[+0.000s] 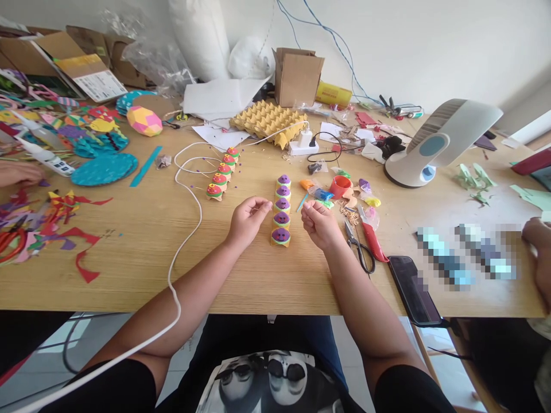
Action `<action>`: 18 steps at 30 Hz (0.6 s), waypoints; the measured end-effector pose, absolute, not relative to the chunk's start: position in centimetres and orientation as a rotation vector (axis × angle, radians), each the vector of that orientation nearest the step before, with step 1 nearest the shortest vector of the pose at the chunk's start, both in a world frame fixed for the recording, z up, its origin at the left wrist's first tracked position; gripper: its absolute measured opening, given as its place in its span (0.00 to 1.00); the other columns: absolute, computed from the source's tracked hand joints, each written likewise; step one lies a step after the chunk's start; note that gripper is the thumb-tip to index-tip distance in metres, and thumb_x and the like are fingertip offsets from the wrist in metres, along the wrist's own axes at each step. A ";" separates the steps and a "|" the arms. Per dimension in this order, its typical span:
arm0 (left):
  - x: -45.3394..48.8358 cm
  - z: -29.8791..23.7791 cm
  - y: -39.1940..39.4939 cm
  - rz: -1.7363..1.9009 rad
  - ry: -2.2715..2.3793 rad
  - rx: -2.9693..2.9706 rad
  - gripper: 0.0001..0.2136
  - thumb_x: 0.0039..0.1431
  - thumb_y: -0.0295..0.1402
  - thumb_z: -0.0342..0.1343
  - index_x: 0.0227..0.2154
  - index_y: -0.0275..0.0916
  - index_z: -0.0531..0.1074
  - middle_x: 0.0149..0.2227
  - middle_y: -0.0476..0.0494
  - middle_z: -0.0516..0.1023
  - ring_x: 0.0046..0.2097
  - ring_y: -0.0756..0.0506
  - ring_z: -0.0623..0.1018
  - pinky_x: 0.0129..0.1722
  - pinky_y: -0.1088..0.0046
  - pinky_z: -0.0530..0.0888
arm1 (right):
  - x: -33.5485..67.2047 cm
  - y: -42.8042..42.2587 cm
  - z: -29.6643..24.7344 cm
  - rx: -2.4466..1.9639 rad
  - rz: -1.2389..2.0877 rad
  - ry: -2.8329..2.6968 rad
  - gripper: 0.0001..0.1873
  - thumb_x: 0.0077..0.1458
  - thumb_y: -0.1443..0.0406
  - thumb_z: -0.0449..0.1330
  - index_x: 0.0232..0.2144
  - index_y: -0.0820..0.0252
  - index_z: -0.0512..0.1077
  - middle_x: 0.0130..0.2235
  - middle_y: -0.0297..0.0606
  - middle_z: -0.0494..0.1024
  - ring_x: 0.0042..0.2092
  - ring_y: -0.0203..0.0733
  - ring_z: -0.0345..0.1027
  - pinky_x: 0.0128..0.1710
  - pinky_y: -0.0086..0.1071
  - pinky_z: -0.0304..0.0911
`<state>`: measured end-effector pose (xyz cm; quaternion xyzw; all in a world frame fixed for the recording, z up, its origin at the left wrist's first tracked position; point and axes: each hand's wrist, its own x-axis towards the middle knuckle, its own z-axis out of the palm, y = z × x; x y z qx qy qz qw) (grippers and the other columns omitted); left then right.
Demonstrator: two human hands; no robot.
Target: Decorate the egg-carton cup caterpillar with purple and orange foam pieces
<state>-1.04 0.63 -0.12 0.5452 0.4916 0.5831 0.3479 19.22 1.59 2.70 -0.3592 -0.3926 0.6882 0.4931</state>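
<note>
Right of the red egg-carton strip (224, 170), the purple egg-carton strip (282, 205) looks flimsy, so light, steadying touches should suit the left hand (248, 218) and right hand (321, 222), both pinched narrow, though whether they grip anything I cannot tell.

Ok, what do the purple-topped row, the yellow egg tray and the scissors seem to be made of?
Purple-topped row: perhaps modelling clay on carton; matte, rounded tops over yellowish bases.
Egg tray: probably moulded paper pulp, dull, going by its bumpy peaks.
Scissors: likely metal blades, from their grey sheen; dark handles, plastic or metal unclear.
</note>
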 end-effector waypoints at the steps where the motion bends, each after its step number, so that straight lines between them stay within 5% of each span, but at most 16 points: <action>1: -1.0 -0.1 0.6 1.513 1.269 1.414 0.14 0.59 0.46 0.60 0.34 0.38 0.76 0.34 0.46 0.80 0.38 0.48 0.78 0.41 0.72 0.74 | 19.2 1.7 2.6 -0.873 1.667 -0.933 0.22 0.44 0.54 0.73 0.27 0.58 0.65 0.25 0.26 0.64 0.22 0.26 0.47 0.19 0.25 0.38; 13: -1.3 -0.4 1.0 1.456 1.233 1.371 0.19 0.66 0.46 0.49 0.24 0.40 0.66 0.25 0.50 0.67 0.29 0.50 0.67 0.32 0.74 0.65 | 19.2 1.8 2.2 -0.936 1.663 -0.947 0.21 0.45 0.52 0.71 0.28 0.59 0.68 0.26 0.29 0.68 0.21 0.26 0.47 0.19 0.26 0.37; 18: -1.4 -0.9 1.3 1.401 1.289 1.357 0.10 0.64 0.40 0.51 0.30 0.40 0.67 0.29 0.51 0.69 0.32 0.50 0.68 0.33 0.76 0.66 | 19.0 1.9 2.1 -0.975 1.672 -0.919 0.22 0.45 0.51 0.70 0.28 0.58 0.66 0.24 0.28 0.67 0.21 0.26 0.48 0.19 0.25 0.38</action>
